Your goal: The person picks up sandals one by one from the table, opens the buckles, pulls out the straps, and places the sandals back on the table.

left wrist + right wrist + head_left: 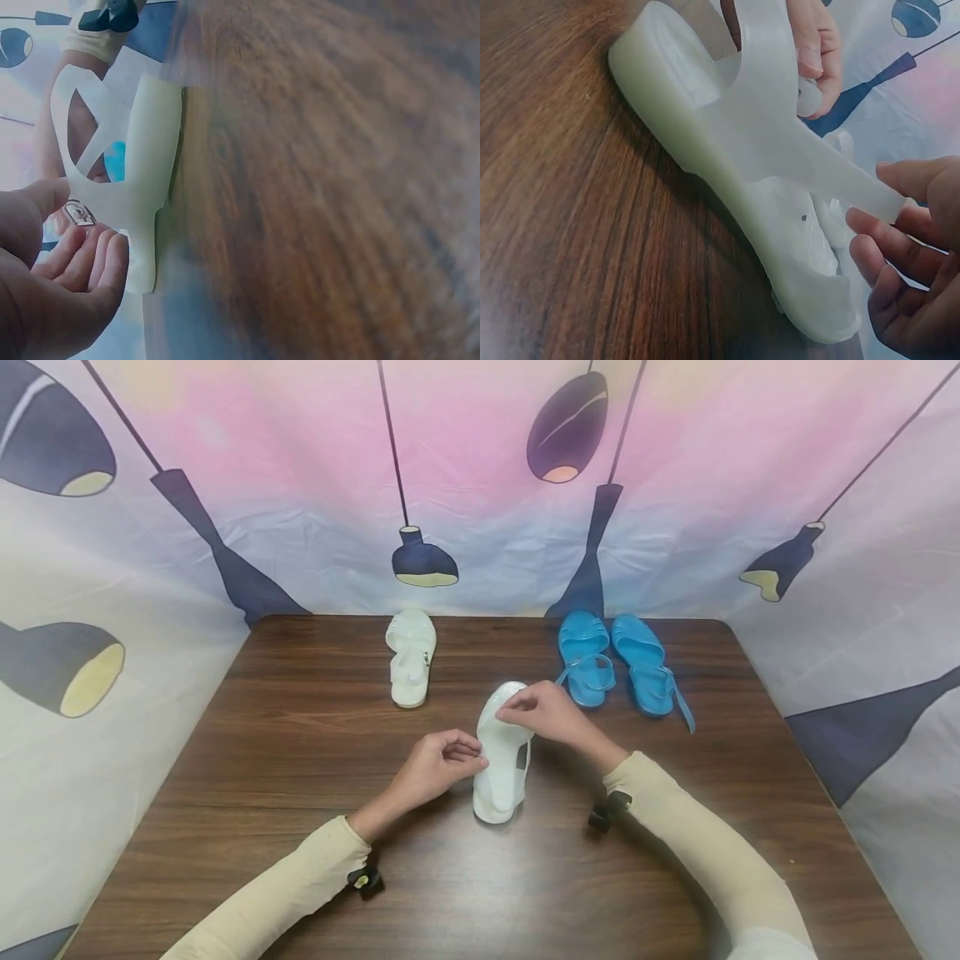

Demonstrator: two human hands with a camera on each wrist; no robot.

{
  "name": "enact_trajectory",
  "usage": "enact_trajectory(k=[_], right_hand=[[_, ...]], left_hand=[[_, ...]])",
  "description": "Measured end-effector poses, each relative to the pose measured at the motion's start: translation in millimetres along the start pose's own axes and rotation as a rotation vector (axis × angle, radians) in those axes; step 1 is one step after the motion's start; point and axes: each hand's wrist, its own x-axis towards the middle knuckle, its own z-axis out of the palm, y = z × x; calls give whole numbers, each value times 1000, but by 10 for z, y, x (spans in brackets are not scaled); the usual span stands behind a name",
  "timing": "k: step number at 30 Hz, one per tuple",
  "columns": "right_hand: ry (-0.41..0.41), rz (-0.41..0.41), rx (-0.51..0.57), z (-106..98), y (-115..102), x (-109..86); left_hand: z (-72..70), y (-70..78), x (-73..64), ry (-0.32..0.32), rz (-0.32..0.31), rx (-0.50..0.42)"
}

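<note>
A white sandal (498, 785) stands on the table between both hands. My left hand (437, 766) pinches its side near the metal buckle (80, 214), which shows between thumb and fingers in the left wrist view. My right hand (551, 714) holds the end of the sandal's strap (847, 176) between thumb and fingertips, stretched away from the shoe in the right wrist view. The heel end of the sandal points toward me in the head view.
A second white sandal (411, 681) lies at the back of the brown wooden table (300, 793). Two blue sandals, one (583, 647) beside the other (641, 647), lie at the back right. A printed curtain (315, 460) hangs behind the table.
</note>
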Motion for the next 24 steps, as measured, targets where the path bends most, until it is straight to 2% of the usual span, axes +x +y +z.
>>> enact_trajectory(k=[8, 15, 24], right_hand=[[14, 66, -29, -99, 63, -127], [2, 147, -44, -191, 110, -392], [-110, 282, 98, 33, 100, -721]], left_hand=[[-23, 13, -54, 50, -59, 73], [-10, 49, -140, 56, -143, 92], [52, 42, -181, 44, -157, 76]])
